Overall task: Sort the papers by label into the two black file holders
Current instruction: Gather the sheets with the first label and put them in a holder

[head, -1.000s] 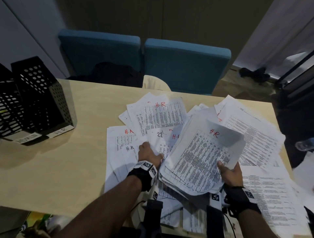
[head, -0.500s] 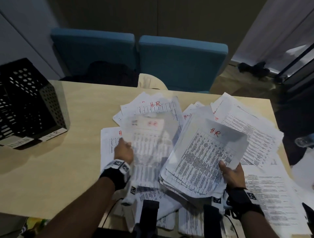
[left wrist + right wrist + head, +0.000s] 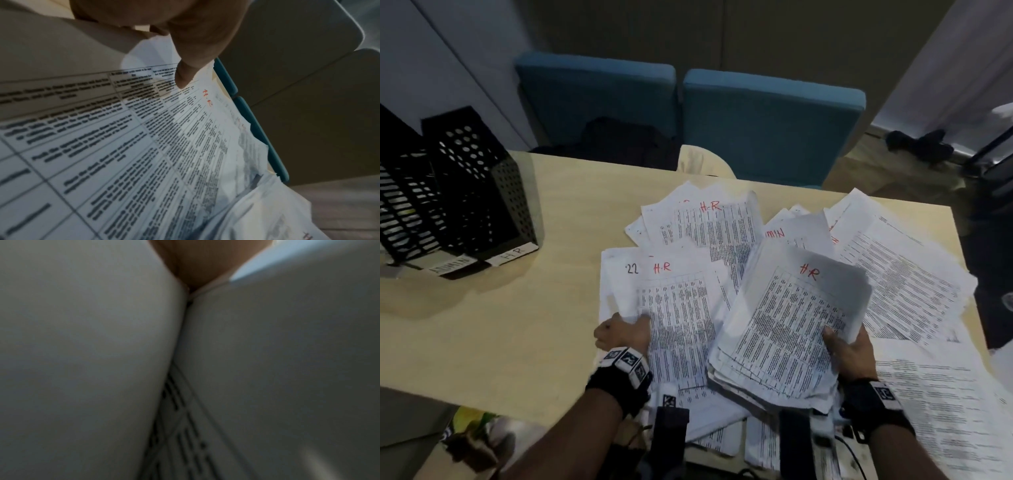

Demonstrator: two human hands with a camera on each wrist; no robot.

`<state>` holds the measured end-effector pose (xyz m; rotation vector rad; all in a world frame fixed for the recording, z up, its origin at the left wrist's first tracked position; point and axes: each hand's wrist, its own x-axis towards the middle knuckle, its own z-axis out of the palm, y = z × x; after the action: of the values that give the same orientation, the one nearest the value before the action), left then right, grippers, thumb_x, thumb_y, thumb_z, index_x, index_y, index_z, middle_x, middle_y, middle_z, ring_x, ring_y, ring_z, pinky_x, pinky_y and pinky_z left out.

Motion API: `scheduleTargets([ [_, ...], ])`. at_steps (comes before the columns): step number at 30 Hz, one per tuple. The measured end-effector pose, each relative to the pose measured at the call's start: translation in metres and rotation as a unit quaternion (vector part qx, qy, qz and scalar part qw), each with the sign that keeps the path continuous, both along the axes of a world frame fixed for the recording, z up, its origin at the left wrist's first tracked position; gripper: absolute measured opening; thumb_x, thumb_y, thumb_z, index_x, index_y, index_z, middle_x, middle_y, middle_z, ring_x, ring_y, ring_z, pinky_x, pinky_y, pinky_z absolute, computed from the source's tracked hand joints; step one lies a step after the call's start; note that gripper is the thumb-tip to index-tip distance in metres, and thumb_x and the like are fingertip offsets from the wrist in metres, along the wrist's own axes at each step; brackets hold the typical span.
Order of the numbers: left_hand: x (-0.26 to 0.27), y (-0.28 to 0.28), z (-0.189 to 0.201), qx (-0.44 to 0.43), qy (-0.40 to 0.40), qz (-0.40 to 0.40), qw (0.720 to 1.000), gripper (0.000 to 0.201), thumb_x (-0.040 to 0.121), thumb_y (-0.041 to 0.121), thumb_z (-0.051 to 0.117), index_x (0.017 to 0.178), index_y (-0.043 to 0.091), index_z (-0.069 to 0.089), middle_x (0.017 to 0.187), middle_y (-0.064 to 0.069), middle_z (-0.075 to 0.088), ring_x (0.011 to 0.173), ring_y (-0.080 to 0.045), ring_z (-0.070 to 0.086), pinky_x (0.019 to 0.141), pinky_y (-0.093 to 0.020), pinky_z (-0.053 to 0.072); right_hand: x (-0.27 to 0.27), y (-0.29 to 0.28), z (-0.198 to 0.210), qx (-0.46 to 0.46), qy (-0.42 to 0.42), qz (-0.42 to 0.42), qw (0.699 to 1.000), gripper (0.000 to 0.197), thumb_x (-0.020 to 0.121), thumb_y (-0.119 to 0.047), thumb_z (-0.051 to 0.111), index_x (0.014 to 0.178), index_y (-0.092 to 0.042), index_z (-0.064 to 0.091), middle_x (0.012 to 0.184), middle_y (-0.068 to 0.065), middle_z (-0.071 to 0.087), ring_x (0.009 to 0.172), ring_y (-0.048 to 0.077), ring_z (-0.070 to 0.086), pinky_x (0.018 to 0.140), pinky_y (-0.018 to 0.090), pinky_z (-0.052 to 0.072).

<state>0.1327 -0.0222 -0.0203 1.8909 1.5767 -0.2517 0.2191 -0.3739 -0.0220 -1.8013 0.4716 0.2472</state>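
An HR-marked stack (image 3: 787, 329) is clamped in the right hand (image 3: 851, 353), raised off the counter (image 3: 493, 325), presumably gathered for one drop. A loose HR sheet (image 3: 674, 308) at nine o'clock is pinched by the left hand (image 3: 621, 334). Both file holders (image 3: 448, 192), far at ten o'clock, seem nearly empty.

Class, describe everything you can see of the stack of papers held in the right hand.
The stack is a thick sheaf of white printed sheets, edges uneven. Its top sheet carries a dense table of black text and "H.R" in red at the top. It is tilted, raised above the loose papers on the table. The right hand grips its near right corner, thumb on top.
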Motion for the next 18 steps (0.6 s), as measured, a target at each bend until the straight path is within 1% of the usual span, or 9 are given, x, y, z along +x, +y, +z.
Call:
scheduleTargets([
  [3,-0.005,-0.004,-0.001,0.029,-0.017,-0.057,0.998,0.057,0.085,0.057,0.054,0.12,0.011,0.058,0.124,-0.024,0.052,0.118,-0.042,0.042,0.1,-0.045,0.035,0.001,0.003,0.006,-0.04,0.009,0.011,0.999,0.028,0.085,-0.012,0.068,0.109,-0.002,0.058,0.088,0.018,0.061,0.064,0.021,0.052,0.054,0.024,0.039],
  [5,-0.012,-0.013,0.004,0.05,-0.093,-0.082,0.991,0.036,0.084,0.046,0.062,0.108,0.019,0.063,0.114,-0.019,0.051,0.107,-0.041,0.049,0.093,-0.042,0.043,0.002,0.005,0.01,-0.054,0.003,0.021,0.998,0.043,0.073,-0.025,0.068,0.106,0.0,0.059,0.086,0.017,0.06,0.062,0.016,0.051,0.052,0.022,0.037],
  [7,-0.02,-0.024,0.008,0.053,-0.181,-0.116,0.975,0.013,0.082,0.027,0.068,0.091,0.022,0.06,0.105,-0.011,0.046,0.093,-0.035,0.055,0.077,-0.031,0.046,0.002,0.004,0.012,-0.061,-0.006,0.031,0.998,0.051,0.066,-0.03,0.061,0.106,0.001,0.059,0.088,0.017,0.061,0.063,0.012,0.051,0.052,0.021,0.036],
  [8,-0.024,-0.03,0.01,0.059,-0.211,-0.142,0.965,0.018,0.082,0.019,0.069,0.095,0.022,0.057,0.105,-0.008,0.045,0.093,-0.031,0.055,0.073,-0.028,0.042,0.002,0.003,0.011,-0.061,-0.01,0.035,0.997,0.05,0.068,-0.029,0.063,0.107,0.001,0.059,0.09,0.017,0.061,0.064,0.011,0.051,0.052,0.021,0.036],
  [10,-0.032,-0.039,0.005,0.029,-0.263,-0.127,0.956,0.047,0.081,0.01,0.071,0.118,0.019,0.042,0.117,-0.008,0.045,0.102,-0.025,0.052,0.083,-0.029,0.042,0.002,0.001,0.007,-0.067,-0.009,0.04,0.997,0.038,0.08,-0.016,0.071,0.112,0.001,0.058,0.092,0.017,0.061,0.064,0.012,0.051,0.053,0.021,0.036],
  [12,-0.039,-0.046,0.007,-0.026,-0.3,-0.007,0.953,0.071,0.079,0.005,0.073,0.129,0.014,0.023,0.12,-0.009,0.041,0.102,-0.024,0.051,0.086,-0.028,0.041,0.003,-0.001,0.003,-0.073,-0.006,0.042,0.996,0.028,0.088,-0.006,0.065,0.113,0.001,0.057,0.093,0.018,0.061,0.064,0.015,0.051,0.053,0.022,0.036],
  [13,-0.041,-0.048,0.006,-0.04,-0.305,0.051,0.95,0.076,0.078,0.005,0.074,0.13,0.013,0.02,0.119,-0.01,0.042,0.099,-0.025,0.052,0.085,-0.027,0.041,0.004,-0.001,0.001,-0.074,-0.004,0.044,0.996,0.026,0.088,-0.005,0.064,0.112,0.001,0.056,0.093,0.018,0.061,0.065,0.016,0.051,0.053,0.023,0.037],
  [15,-0.044,-0.049,0.007,-0.063,-0.275,0.096,0.955,0.074,0.078,0.014,0.077,0.132,0.01,0.028,0.117,-0.013,0.049,0.098,-0.029,0.056,0.083,-0.03,0.042,0.004,-0.003,0.0,-0.078,-0.007,0.05,0.996,0.025,0.088,-0.005,0.064,0.111,0.001,0.056,0.094,0.019,0.061,0.065,0.016,0.052,0.053,0.022,0.036],
  [18,-0.041,-0.041,0.011,-0.059,-0.216,0.041,0.974,0.055,0.08,0.026,0.076,0.121,-0.003,0.054,0.112,-0.014,0.062,0.105,-0.032,0.06,0.085,-0.031,0.046,0.002,-0.004,-0.002,-0.082,-0.013,0.053,0.995,0.026,0.087,-0.007,0.067,0.11,0.001,0.056,0.096,0.022,0.063,0.066,0.016,0.053,0.054,0.022,0.037],
])
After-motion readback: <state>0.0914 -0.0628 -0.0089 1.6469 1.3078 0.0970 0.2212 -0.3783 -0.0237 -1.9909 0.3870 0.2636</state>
